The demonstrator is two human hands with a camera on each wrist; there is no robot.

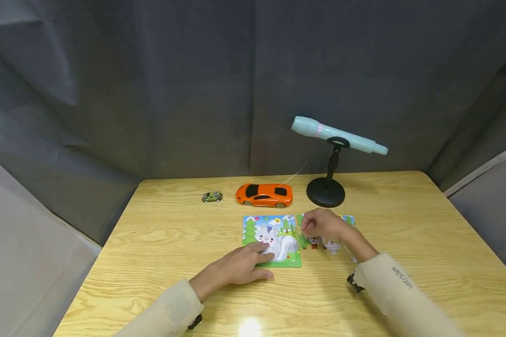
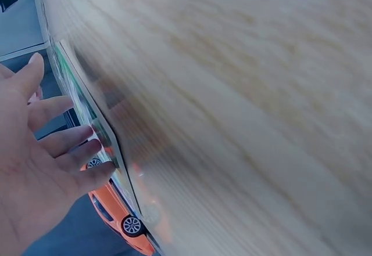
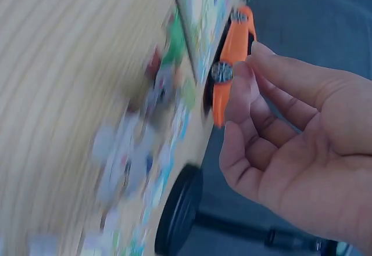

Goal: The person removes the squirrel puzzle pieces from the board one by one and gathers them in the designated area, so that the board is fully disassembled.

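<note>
In the head view a square squirrel picture puzzle lies flat in the middle of the table. My left hand rests its spread fingers on the puzzle's lower left part, thumb below the edge. Just right of it lies a partly covered group of puzzle pieces with animal pictures. My right hand hovers over them close to the squirrel puzzle's right edge. Its fingers are curled, thumb near the index finger, with nothing visible between them in the right wrist view. The pieces are blurred there.
Behind the puzzles stand an orange toy car with a thin antenna and a small green toy car. A light blue microphone sits on a black stand at the back right. Grey curtain hangs behind the wooden table.
</note>
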